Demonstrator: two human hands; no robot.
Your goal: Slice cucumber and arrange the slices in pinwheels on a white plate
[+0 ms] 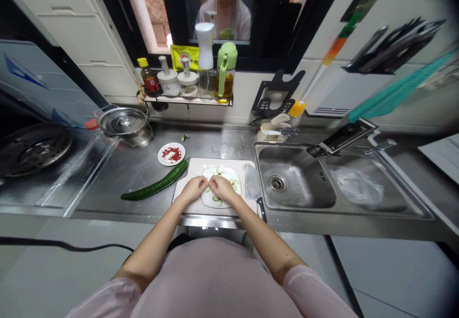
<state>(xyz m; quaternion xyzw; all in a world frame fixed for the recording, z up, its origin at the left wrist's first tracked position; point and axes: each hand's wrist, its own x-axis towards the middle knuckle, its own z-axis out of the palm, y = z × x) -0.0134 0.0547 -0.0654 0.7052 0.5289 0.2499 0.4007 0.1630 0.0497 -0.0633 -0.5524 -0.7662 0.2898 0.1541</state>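
Note:
A white square plate [229,201] with thin cucumber slices [217,198] arranged around it rests on a pale cutting board [195,165]. Over its left half my left hand [193,188] and my right hand [221,189] nearly meet, fingertips pinched together. Whatever they hold is too small to make out. A cleaver [253,184] lies flat along the board's right side, its black handle towards me. To the left, a long green cucumber [156,188] lies diagonally on the steel counter. Behind it, a small white dish [161,151] holds small red pieces.
A double sink [297,202] lies right of the board. A lidded steel pot [138,136] stands back left near the stove [34,148]. Bottles and jars line a wall rack [186,100]. Green cucumber scraps [185,137] lie behind the board.

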